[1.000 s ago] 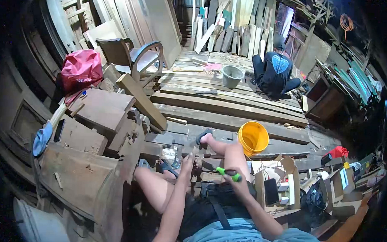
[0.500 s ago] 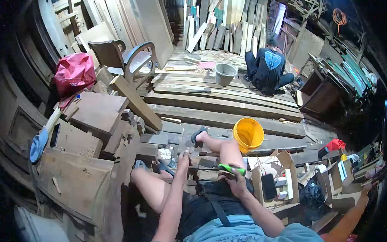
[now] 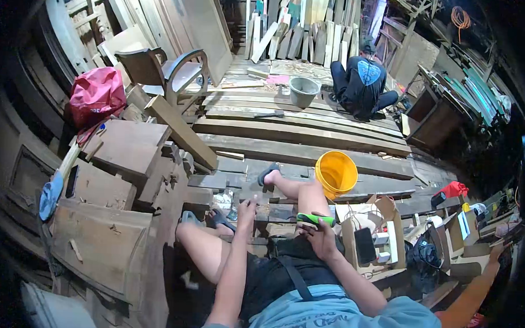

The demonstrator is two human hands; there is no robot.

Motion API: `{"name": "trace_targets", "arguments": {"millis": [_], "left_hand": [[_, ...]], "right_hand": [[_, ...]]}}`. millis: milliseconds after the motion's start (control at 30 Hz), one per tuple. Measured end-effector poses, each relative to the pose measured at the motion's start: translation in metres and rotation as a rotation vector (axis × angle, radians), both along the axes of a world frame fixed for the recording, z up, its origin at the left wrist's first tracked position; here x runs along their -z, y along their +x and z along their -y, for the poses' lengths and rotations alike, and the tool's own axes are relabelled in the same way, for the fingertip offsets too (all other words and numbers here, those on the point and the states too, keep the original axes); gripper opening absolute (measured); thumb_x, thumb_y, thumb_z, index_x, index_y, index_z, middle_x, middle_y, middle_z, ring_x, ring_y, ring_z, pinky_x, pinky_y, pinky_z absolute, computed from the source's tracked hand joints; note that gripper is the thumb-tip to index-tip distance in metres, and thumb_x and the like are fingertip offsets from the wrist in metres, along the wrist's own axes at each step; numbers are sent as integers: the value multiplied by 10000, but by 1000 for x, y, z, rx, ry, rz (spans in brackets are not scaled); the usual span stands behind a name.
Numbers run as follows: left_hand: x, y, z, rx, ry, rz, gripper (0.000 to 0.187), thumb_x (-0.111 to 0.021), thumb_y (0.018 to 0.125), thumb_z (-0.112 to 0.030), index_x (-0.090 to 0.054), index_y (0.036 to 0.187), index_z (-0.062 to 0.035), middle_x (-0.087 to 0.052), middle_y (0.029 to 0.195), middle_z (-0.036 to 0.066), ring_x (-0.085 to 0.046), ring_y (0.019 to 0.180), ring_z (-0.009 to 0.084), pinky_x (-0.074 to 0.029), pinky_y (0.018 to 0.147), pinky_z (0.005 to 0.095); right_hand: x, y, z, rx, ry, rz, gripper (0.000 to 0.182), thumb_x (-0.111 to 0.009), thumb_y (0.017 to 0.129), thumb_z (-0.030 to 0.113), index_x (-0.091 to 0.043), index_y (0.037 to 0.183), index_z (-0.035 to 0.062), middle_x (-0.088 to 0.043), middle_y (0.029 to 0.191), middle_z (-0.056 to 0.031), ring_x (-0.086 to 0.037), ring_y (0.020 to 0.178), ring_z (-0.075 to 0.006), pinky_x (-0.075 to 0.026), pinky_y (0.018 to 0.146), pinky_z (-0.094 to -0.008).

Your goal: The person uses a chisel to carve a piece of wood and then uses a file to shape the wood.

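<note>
My right hand [image 3: 323,240] is closed around a bright green and black handheld object [image 3: 315,219], held level above my right thigh. Its exact kind does not show. In front of my left knee, my left hand [image 3: 247,212] is raised with its fingers pinched together. A small pale tip [image 3: 255,198] shows at the top of those fingers; I cannot tell what it belongs to. Just beyond my right knee stands a yellow bucket [image 3: 346,177], and a cardboard box [image 3: 391,217] with a dark phone [image 3: 364,245] sits beside my right hand.
A person [image 3: 362,86] crouches on the planks farther off, near a grey bucket [image 3: 304,94]. A hammer [image 3: 269,114] lies on the boards. Wooden panels [image 3: 101,233] and a chair [image 3: 182,74] stand to the left. Another person's arm [image 3: 475,293] reaches in at the right.
The green and black object has turned slightly in my right hand, showing more of its side. My left hand has moved slightly left and down. The view has shifted a little.
</note>
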State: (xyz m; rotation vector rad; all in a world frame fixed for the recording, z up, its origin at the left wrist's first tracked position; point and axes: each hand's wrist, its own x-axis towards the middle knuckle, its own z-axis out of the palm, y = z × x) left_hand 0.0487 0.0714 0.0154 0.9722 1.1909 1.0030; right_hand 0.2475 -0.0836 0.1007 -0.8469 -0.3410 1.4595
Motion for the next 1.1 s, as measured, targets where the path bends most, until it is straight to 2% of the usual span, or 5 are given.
{"name": "trace_targets", "arguments": {"millis": [733,833,1000,1067,1100], "left_hand": [[19,-3,-6,-48,-59,33,225,-447,873,-191,-576,871,-7,-481,579,4,-424,450,77,-329,407,224],[26,-6,-6,-8,-15,27,250,-438,867,-204,-582,882,1,-499,614,18,-446,471,85,-353,427,227],[10,-3,7,-6,-89,9,205,-396,863,-119,-550,922,4,-520,637,34,-484,509,97,-381,453,227],[22,-3,13,91,-96,-107,199,-373,844,-65,-537,938,-3,-541,668,45,-505,526,106,-394,453,239],[18,-2,24,44,-150,26,200,-376,826,-48,-539,936,-12,-550,677,52,-518,532,118,-404,441,263]], "right_hand": [[-7,-1,0,36,22,-73,477,-461,875,372,-338,1278,147,-498,1148,-175,-529,990,-296,-445,826,-399],[-3,-1,2,42,-11,23,494,-431,883,381,-299,1309,170,-470,1183,-174,-521,994,-297,-438,823,-402],[9,3,10,173,-65,410,300,-591,806,128,-576,1079,3,-605,888,-69,-577,813,-113,-458,720,-252],[-18,0,18,3,-94,653,336,-621,772,81,-567,1089,-16,-618,873,-85,-591,738,-109,-466,674,-238],[-18,6,23,-101,-133,814,355,-644,744,60,-565,1077,-31,-626,843,-87,-600,680,-124,-472,637,-237]]}}
